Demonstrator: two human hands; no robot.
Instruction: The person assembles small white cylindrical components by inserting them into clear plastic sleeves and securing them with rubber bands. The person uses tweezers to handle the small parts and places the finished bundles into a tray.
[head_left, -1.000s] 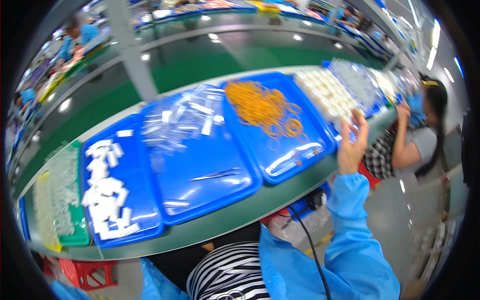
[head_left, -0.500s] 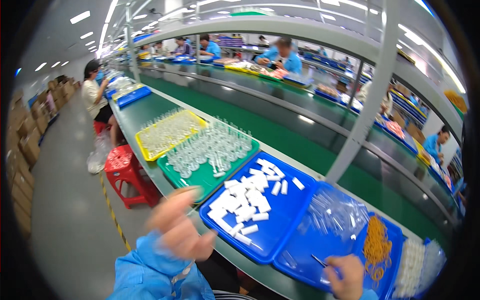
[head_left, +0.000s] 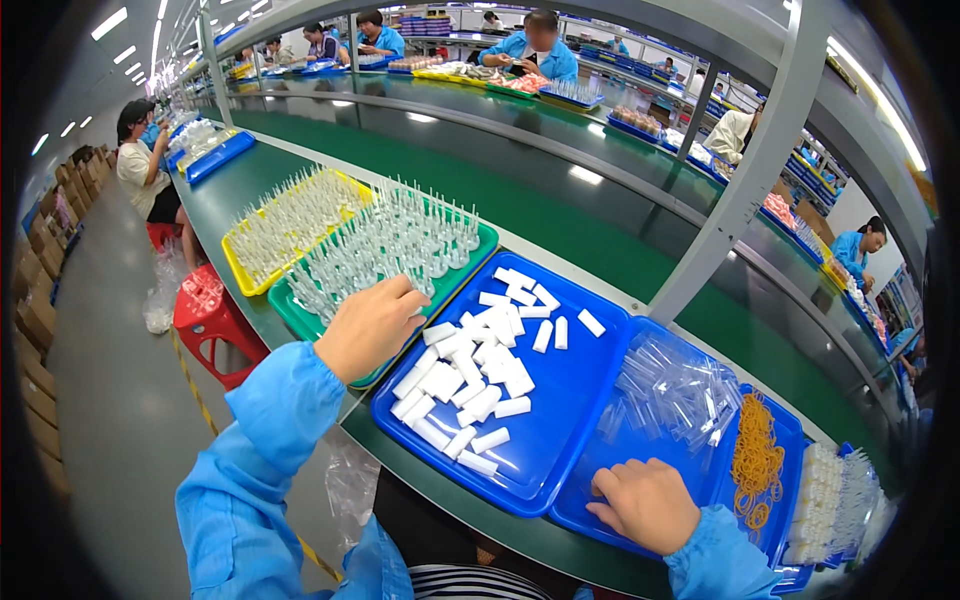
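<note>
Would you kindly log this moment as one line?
left hand: over green tray, clear parts | right hand: over blue tray, clear strips | between: white pieces | grips: unclear

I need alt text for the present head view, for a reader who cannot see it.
A person's left hand is over a green tray of clear upright parts; the right hand is over a blue tray with transparent pieces. Between them, white pieces lie in another blue tray.
</note>
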